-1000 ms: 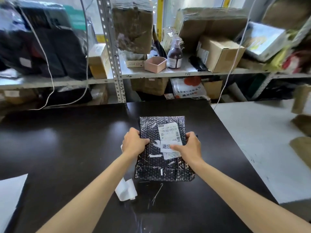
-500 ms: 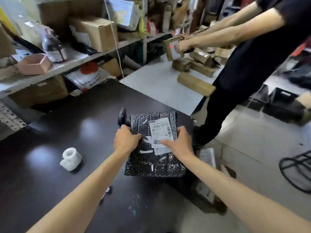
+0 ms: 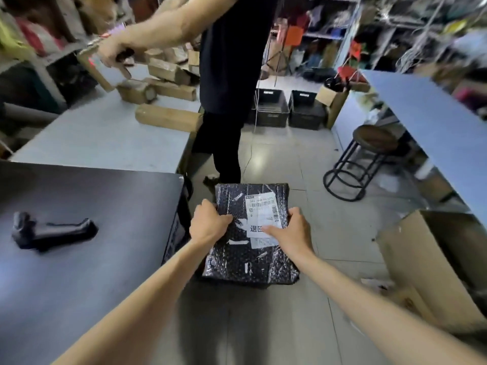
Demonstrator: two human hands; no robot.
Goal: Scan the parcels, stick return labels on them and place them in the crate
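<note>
A: Count?
B: One parcel [image 3: 247, 262] in black bubble wrap, two white labels [image 3: 262, 206] on it. Two black crates [image 3: 271, 109] far off.
A: Grip?
B: Left hand [image 3: 208, 225] curled on its left edge, right hand [image 3: 292, 233] on its right, thumb over the lower label [image 3: 254, 229]. The parcel is held above the floor, right of the black table [image 3: 105, 206].
A: Writing?
B: "退回"; the barcode text is blurred.
</note>
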